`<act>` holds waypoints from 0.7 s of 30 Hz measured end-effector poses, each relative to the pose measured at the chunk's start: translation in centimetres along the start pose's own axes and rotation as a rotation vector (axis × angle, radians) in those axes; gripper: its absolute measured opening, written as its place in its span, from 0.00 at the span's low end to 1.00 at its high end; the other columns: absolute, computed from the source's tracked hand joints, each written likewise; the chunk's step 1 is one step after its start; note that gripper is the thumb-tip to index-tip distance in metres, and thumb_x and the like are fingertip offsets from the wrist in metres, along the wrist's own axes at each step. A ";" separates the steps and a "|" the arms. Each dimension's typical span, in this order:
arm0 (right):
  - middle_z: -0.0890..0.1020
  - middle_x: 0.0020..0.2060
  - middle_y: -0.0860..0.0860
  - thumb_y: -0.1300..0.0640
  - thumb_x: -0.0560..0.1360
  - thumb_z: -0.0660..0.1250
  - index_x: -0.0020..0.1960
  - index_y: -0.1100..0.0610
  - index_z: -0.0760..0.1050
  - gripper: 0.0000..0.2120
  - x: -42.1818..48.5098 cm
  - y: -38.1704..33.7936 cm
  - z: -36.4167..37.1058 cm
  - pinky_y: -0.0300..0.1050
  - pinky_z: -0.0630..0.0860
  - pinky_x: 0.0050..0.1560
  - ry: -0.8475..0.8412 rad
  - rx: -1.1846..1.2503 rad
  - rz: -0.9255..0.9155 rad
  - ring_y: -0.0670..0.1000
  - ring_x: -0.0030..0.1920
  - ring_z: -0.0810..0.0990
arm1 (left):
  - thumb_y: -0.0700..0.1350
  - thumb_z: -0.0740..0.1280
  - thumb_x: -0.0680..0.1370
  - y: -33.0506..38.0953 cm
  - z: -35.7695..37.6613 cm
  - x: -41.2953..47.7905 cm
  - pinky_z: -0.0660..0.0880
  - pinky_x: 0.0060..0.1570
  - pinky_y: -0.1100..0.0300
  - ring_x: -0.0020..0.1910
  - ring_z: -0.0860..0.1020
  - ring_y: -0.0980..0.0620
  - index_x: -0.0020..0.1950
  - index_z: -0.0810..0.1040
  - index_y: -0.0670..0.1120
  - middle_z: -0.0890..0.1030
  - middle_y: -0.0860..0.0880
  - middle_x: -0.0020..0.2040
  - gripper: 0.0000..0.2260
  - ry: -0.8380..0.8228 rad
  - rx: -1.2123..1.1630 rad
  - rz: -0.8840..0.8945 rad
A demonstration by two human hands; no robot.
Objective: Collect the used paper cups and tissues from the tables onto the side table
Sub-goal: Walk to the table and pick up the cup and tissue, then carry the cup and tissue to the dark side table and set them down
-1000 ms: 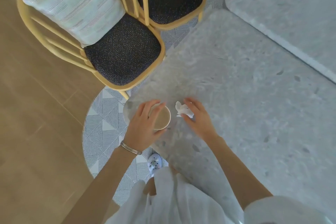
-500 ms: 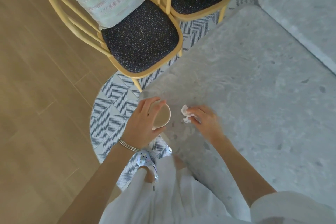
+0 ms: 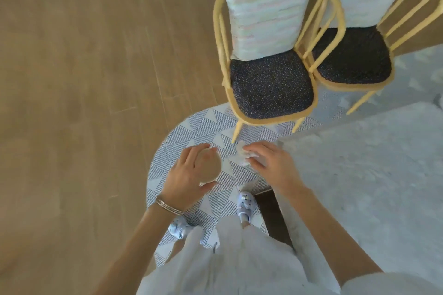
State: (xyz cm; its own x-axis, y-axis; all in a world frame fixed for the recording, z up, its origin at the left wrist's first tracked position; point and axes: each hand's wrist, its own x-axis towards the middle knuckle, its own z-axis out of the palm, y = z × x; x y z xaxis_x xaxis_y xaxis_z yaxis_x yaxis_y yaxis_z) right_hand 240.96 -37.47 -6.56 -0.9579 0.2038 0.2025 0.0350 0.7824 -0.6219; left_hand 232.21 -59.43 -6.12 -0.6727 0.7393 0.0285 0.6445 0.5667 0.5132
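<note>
The left hand [image 3: 184,175] gripped the cup [image 3: 209,167], fingers curled round its far rim and thumb at its near rim, the mouth facing up. The right hand [image 3: 273,165] pinched the tissue [image 3: 242,158], which stuck out past the fingertips toward the cup. Both hung over the rug [image 3: 191,132], just off the table [image 3: 359,163]; a chair [image 3: 271,84] stood beyond the fingers.

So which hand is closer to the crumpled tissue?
Right. The right hand pinches the crumpled tissue in its fingertips; the left hand is apart to its left, gripping the paper cup.
</note>
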 end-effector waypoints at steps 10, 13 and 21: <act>0.81 0.43 0.47 0.62 0.66 0.75 0.49 0.55 0.79 0.13 7.3 -18.3 17.0 0.41 0.76 0.32 -0.301 0.108 -0.354 0.46 0.38 0.79 | 0.53 0.79 0.58 -15.7 -11.0 -17.0 0.78 0.40 0.53 0.54 0.69 0.50 0.66 0.68 0.50 0.71 0.52 0.61 0.39 0.252 0.171 -0.350; 0.82 0.43 0.47 0.60 0.66 0.75 0.48 0.55 0.79 0.12 9.0 -23.7 21.7 0.37 0.75 0.33 -0.355 0.169 -0.419 0.44 0.38 0.79 | 0.53 0.78 0.59 -19.4 -13.7 -22.0 0.79 0.40 0.52 0.52 0.70 0.49 0.64 0.69 0.48 0.72 0.51 0.60 0.36 0.335 0.220 -0.471; 0.81 0.43 0.46 0.60 0.66 0.75 0.48 0.54 0.80 0.11 15.6 -35.6 30.6 0.40 0.74 0.38 -0.547 0.264 -0.631 0.46 0.39 0.79 | 0.57 0.67 0.67 -26.1 -19.8 -30.3 0.78 0.41 0.52 0.54 0.73 0.46 0.64 0.69 0.48 0.74 0.48 0.59 0.28 0.545 0.281 -0.750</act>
State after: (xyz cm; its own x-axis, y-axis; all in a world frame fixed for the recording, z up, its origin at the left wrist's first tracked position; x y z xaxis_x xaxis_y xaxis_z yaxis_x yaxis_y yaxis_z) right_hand 216.01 -80.15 -4.40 -0.7808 -0.5852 0.2190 -0.5503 0.4780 -0.6847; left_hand 228.54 -103.83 -3.42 -0.9751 -0.0797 0.2069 -0.0051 0.9410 0.3383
